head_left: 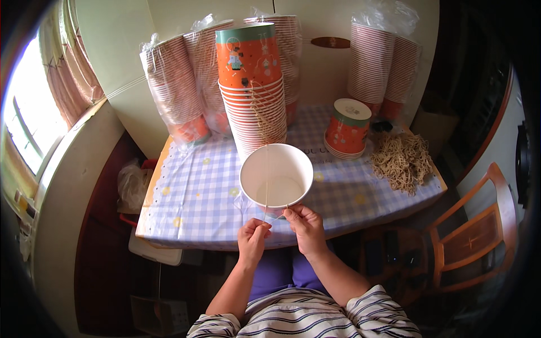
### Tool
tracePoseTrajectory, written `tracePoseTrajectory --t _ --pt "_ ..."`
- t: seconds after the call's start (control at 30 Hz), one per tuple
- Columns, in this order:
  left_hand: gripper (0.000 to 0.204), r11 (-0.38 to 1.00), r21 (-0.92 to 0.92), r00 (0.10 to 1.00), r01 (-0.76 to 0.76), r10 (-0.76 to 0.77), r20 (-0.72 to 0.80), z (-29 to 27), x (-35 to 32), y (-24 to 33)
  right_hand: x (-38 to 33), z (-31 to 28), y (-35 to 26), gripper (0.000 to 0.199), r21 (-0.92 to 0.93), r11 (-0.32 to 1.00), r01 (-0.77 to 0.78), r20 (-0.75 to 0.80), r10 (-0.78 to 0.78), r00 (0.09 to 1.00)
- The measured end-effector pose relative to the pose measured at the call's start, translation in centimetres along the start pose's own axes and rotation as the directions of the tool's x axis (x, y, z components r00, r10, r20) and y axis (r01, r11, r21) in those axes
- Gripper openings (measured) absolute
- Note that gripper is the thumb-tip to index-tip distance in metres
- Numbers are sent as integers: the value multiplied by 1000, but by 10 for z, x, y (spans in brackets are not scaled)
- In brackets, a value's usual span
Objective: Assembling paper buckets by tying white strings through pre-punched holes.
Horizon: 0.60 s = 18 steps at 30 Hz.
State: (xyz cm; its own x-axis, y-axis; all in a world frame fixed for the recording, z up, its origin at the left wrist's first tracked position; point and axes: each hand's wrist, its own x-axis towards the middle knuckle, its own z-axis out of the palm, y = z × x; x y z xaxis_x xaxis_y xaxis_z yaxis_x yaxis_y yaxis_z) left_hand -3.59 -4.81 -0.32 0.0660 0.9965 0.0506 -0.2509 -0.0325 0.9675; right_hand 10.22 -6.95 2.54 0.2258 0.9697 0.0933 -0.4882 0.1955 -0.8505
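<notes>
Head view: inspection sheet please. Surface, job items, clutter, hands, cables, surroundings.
Surface: blue-and-white checked tablecloth, largely covered at the back.
Job's things: open tub, white inside, mouth facing the camera; string across its mouth; tall tub stack behind it; short tub stack and string heap to the right.
Clutter: plastic-wrapped stacks along the back, left and right.
Grippers: bare hands; left hand and right hand both pinch string at the tub's near side.
Cables: nothing clearly identifiable.
Surroundings: curtained window left; wooden chair right.
</notes>
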Motion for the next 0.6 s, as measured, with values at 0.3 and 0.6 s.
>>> tracePoseTrajectory --t 0.3,0.6 --pt "19 580 544 693 -607 721 5 5 -5 9 8 -5 12 14 -244 961 133 -47 -149 988" --pt "19 593 553 788 -585 578 213 38 1 16 8 -12 0 13 50 991 -120 -12 121 993"
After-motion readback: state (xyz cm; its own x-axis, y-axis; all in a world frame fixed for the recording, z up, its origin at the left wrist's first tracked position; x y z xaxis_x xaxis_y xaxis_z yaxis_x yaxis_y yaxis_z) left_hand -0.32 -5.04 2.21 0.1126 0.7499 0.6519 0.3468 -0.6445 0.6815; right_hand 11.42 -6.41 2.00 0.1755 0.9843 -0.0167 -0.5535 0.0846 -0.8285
